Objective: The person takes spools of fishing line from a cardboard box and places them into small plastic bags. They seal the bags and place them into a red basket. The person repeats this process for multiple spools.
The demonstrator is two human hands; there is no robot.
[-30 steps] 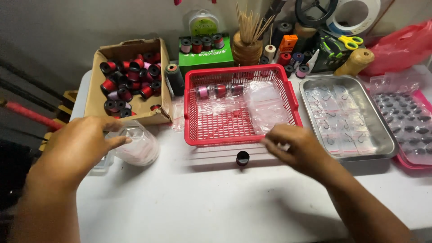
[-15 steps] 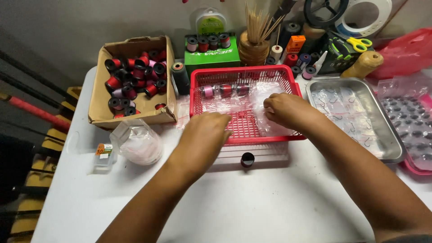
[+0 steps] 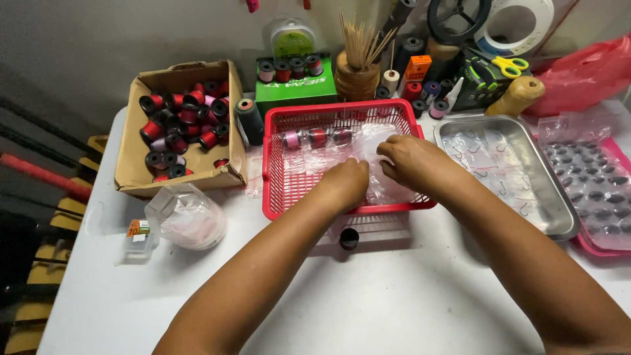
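both hands are inside the red basket (image 3: 279,172), which sits at the middle of the white surface (image 3: 407,296). the left hand (image 3: 345,185) is curled, knuckles up, its fingers tucked down onto the clear plastic bags (image 3: 388,190) that line the basket floor; whether they pinch a bag or only press on it i cannot tell. the right hand (image 3: 411,158) lies at about two o'clock from the left, almost touching it, its fingers bent and closing on the edge of a clear bag, though the grip itself is hidden under the hand. the bags lie directly beneath both hands, spreading toward the basket's right wall, so neither hand is clearly nearer.

a row of small thread spools (image 3: 315,138), pink and dark red, lies along the far side of the basket at eleven o'clock from the left hand, its long axis running left to right.

at nine o'clock from the basket, an open cardboard box (image 3: 131,174) holds many red and black spools. a crumpled clear bag (image 3: 187,217) and a small clear case with an orange label (image 3: 138,230) lie at seven o'clock. a green box (image 3: 296,92) topped with spools stands at twelve o'clock, beside a wooden cup of sticks (image 3: 358,75). a metal tray (image 3: 555,210) with small hooks in bags sits at three o'clock, a pink tray (image 3: 618,250) beyond it. a black cap (image 3: 349,238) lies just below the basket's near edge.
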